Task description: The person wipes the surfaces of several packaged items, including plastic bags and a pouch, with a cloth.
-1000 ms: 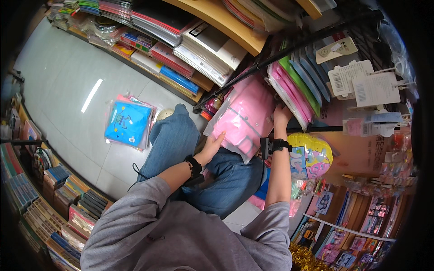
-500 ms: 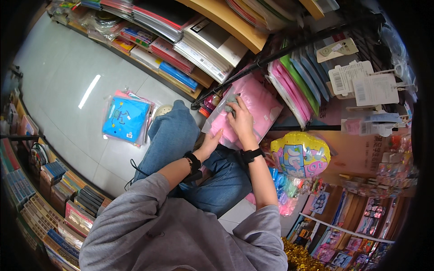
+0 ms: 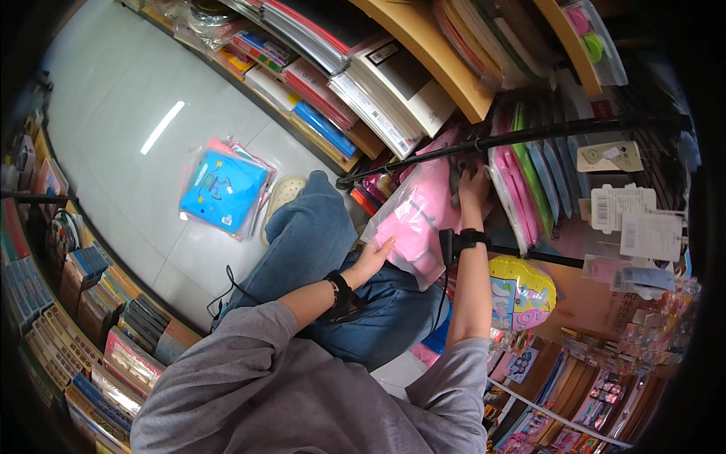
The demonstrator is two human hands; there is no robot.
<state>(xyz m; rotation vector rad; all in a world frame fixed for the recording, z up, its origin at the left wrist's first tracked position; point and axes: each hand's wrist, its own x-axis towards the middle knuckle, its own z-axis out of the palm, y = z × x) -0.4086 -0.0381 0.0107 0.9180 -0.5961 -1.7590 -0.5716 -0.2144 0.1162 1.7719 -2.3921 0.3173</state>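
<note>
My left hand (image 3: 374, 259) is closed on the near corner of a pink packet (image 3: 414, 219) in a clear plastic sleeve, thumb on top. The packet lies tilted above my lap, its far end reaching under the black rack rail. Beyond it, my right hand (image 3: 473, 188) is in the shadow under the rail, fingers closed on a bunched grey cloth (image 3: 455, 175). Part of the cloth is hidden by the fingers and the dark. On the floor to the left lies a stack of bagged packets, a blue one (image 3: 225, 191) on top.
A black rail (image 3: 484, 142) crosses just above my right hand. Upright pink, green and blue packets (image 3: 522, 181) stand to its right, near hanging tags (image 3: 626, 208). A yellow foil balloon (image 3: 522, 291) is beside my right forearm. Shelves of folders (image 3: 393, 94) and books (image 3: 91, 356) flank me.
My right hand has moved off the top of the pink packet, to the right and under the rail, with the grey cloth. The packet has tilted, and my left hand keeps its corner. The view has shifted.
</note>
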